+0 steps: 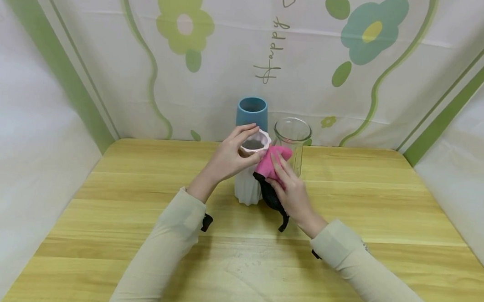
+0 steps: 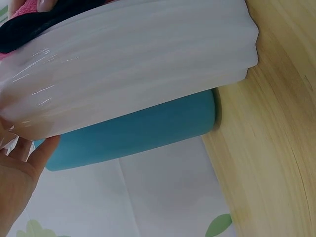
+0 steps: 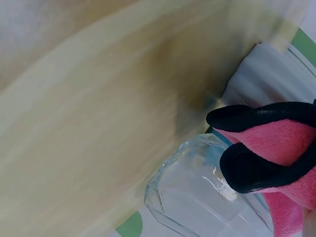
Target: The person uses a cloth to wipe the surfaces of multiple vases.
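A tall white vase with a wavy, ribbed wall stands upright on the table. My left hand grips it near its scalloped rim, thumb in front and fingers behind. In the left wrist view the fingers touch the glossy side of the white vase. My right hand holds a pink cloth with black edging against the right side of the rim. Part of the cloth hangs in folds below the hand.
Behind the white vase stands a blue vase. A clear glass vase is just right of the cloth. The wooden table meets a white curtain with printed flowers at the back.
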Motion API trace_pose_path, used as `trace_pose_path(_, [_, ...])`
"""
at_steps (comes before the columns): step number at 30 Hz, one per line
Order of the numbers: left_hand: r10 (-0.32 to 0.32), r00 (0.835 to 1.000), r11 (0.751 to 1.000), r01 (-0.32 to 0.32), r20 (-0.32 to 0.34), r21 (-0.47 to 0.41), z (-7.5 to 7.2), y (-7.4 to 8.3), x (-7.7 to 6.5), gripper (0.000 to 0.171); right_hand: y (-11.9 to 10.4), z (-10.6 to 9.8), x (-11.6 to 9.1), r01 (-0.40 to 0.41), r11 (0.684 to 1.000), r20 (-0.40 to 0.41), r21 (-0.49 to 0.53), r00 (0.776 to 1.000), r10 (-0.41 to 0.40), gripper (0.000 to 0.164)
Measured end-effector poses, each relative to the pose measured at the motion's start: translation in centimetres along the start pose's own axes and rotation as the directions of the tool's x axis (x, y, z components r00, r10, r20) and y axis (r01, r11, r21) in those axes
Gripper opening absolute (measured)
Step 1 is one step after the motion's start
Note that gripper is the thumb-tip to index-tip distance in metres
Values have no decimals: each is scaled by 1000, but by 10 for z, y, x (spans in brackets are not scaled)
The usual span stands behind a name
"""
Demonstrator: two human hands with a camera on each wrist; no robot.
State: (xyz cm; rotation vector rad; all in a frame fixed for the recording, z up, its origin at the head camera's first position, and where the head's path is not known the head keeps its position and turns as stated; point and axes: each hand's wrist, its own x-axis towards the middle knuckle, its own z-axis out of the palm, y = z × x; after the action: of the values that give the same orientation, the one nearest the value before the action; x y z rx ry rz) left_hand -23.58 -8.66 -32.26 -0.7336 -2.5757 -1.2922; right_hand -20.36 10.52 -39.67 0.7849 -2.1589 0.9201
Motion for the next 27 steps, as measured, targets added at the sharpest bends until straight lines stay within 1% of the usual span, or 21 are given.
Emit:
trace_pose_path(9, [-16, 1000, 1000, 16, 10, -10, -1, 2, -1, 62, 4, 4, -11, -13, 1000, 2, 0, 1000, 13, 57])
trace_pose_path(15, [-26, 1000, 1000, 26, 7, 6, -1, 2, -1, 62, 5, 3, -14, 3, 1000, 15, -2, 1000, -3, 58])
trace_pose_path(20, [-25, 1000, 1000, 25, 12, -13, -1, 2, 0, 61, 8, 2, -16, 23, 1000, 33, -1, 999, -23, 58])
trace_pose_path(27, [-18, 1000, 1000, 18, 13, -15, -1, 1, 1, 61, 13, 4, -21, 38, 999, 46, -3, 998, -38, 58])
